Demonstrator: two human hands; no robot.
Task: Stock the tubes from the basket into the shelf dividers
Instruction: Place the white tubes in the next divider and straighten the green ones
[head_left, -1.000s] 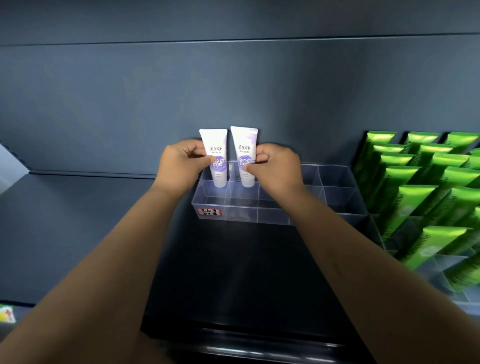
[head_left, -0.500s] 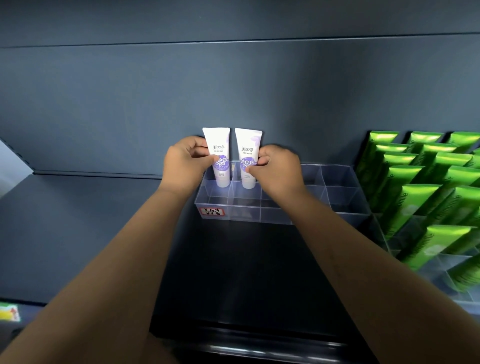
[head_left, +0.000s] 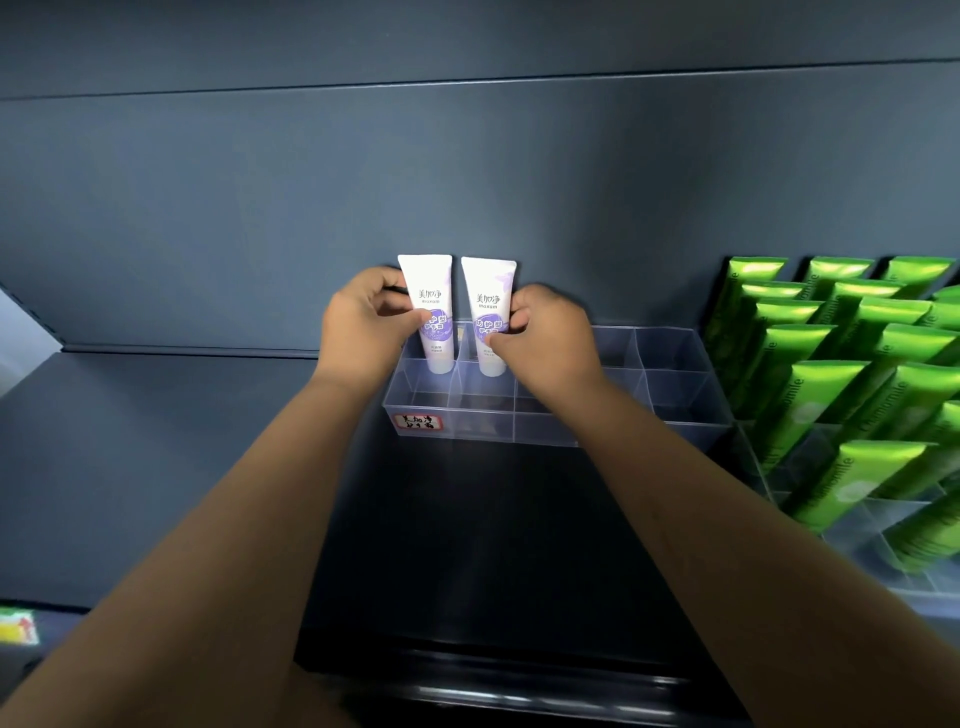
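Note:
Two white tubes with purple labels stand upright, cap down, in the back row of a clear plastic divider tray (head_left: 670, 387) on the dark shelf. My left hand (head_left: 363, 325) grips the left tube (head_left: 428, 291) from its left side. My right hand (head_left: 550, 338) pinches the right tube (head_left: 488, 296) from its right side. The two tubes sit in neighbouring compartments at the tray's back left. The tray's other compartments hold nothing. A handwritten label (head_left: 419, 421) is stuck on the tray's front left. The basket is out of view.
Rows of green tubes (head_left: 826, 384) fill another clear divider on the right, close to the tray. A dark back wall rises behind the shelf. Bare dark shelf surface (head_left: 156, 441) lies to the left. A coloured tag (head_left: 18, 626) shows at the bottom left.
Both tubes have sunk slightly lower into the back compartments, with my hands still holding them. The view has shifted a little.

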